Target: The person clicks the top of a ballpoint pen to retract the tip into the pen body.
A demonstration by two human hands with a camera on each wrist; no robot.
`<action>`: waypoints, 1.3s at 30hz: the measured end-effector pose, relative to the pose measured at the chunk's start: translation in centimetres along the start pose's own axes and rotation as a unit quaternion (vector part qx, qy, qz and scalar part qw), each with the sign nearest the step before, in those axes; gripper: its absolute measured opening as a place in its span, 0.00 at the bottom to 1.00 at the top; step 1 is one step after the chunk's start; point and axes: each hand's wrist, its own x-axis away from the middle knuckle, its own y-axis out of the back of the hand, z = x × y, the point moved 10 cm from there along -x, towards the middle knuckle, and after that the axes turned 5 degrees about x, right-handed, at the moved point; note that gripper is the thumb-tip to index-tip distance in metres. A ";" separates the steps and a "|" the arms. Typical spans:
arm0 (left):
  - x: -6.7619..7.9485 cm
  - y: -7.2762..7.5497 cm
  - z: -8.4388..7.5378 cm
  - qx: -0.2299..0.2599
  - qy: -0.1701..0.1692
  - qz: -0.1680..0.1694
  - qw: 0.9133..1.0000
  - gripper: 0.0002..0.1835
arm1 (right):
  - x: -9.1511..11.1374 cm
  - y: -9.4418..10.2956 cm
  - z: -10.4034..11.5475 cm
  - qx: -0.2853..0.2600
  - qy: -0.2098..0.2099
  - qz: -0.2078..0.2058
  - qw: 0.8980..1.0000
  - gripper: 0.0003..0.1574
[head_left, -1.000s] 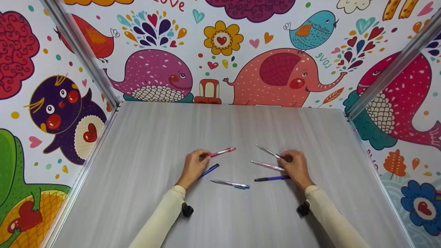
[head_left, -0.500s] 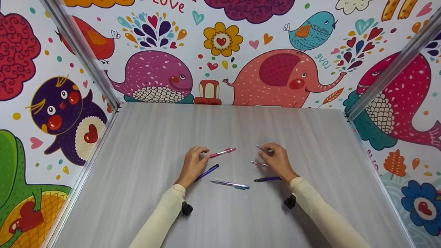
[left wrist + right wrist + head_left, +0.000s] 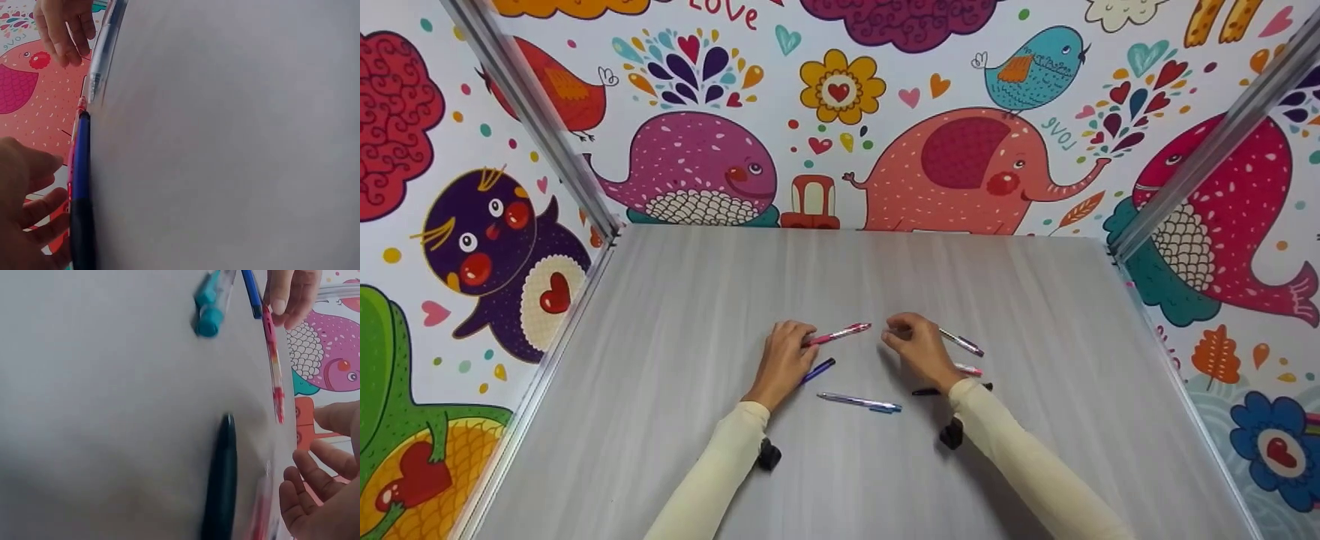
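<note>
In the head view, my left hand (image 3: 784,360) is at the near end of a pink pen (image 3: 841,334), its thumb and fingers apart in the left wrist view. A blue pen (image 3: 819,370) lies beside that hand, partly covered by it. My right hand (image 3: 921,349) hovers over the table with loosely bent fingers and nothing between them. Just right of it lies a clear pen (image 3: 962,343). Under the right wrist, a pink-and-clear pen (image 3: 969,369) and a dark-tipped pen (image 3: 925,391) are partly hidden.
A clear pen with a blue clip (image 3: 859,403) lies between the two forearms. Grey wood-grain table (image 3: 720,277) surrounds the pens. Printed wall panels (image 3: 825,150) and metal posts (image 3: 1207,165) border the table's back and sides.
My right hand has come away from the clear pen and moved left toward the middle. The left hand has barely shifted. All the pens lie where they were.
</note>
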 end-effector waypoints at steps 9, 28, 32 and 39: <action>0.1 -0.7 0.5 -0.031 0.002 0.004 0.999 0.14 | -0.2 -2.5 0.7 -0.013 0.005 -0.029 0.999 0.19; 0.2 -1.1 1.0 -0.036 -0.006 -0.014 0.999 0.09 | -0.3 -4.3 1.4 0.118 -0.011 -0.064 0.991 0.18; 0.0 -1.1 0.9 -0.029 -0.006 -0.012 0.999 0.05 | -0.1 -4.2 1.5 0.130 -0.013 -0.068 0.989 0.18; 0.0 -0.8 0.9 -0.022 0.002 0.002 1.000 0.03 | 0.2 -4.6 2.1 0.120 -0.014 -0.039 0.992 0.16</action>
